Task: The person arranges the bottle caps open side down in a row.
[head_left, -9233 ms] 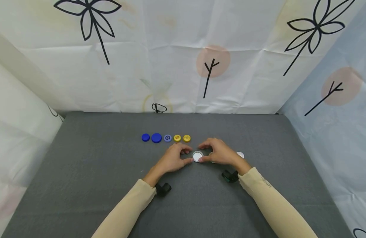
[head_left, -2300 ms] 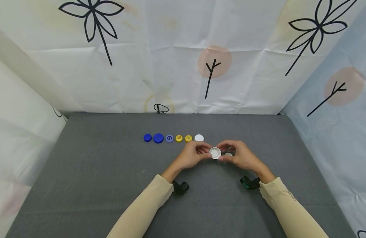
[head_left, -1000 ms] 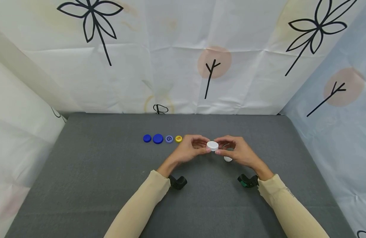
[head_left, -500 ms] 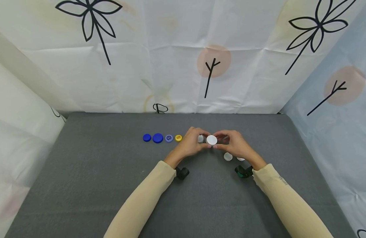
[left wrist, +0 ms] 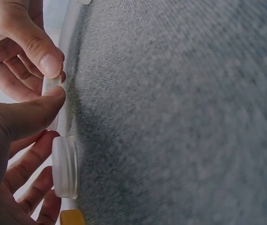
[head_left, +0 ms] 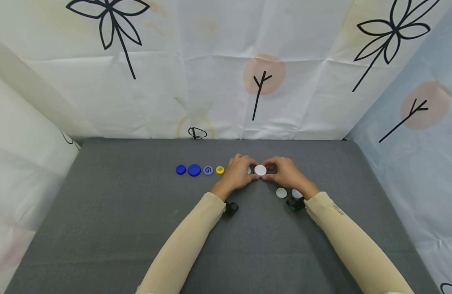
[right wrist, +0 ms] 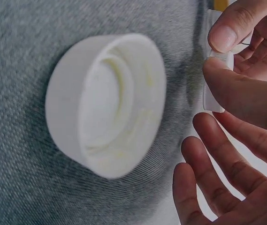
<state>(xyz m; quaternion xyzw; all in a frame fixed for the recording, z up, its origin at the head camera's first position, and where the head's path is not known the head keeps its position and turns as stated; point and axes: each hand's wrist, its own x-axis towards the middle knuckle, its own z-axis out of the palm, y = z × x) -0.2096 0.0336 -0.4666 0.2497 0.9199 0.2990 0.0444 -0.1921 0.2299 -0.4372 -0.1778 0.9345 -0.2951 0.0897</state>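
Both hands pinch one white bottle cap (head_left: 260, 170) from its two sides, flat face up, at the right end of a row of caps. My left hand (head_left: 238, 171) has its thumb on the near edge; in the left wrist view its other fingers lie behind a second white cap (left wrist: 64, 167) with a ribbed side. My right hand (head_left: 282, 171) grips the held cap from the right, thumb in front. In the right wrist view an upturned white cap (right wrist: 105, 103), hollow with yellowish marks inside, sits near the right hand.
Left of the hands run a small blue cap (head_left: 180, 169), a larger blue cap (head_left: 194, 170), a pale violet cap (head_left: 208, 170) and a yellow cap (head_left: 220, 170). The left hand hides another yellow one. Two white caps lie near the right wrist, one being a round cap (head_left: 281, 192).
The held white cap has been turned from hollow side up to flat face up. Both hands have carried it away from the body, to the row's level. Earlier, another white cap joined the row.
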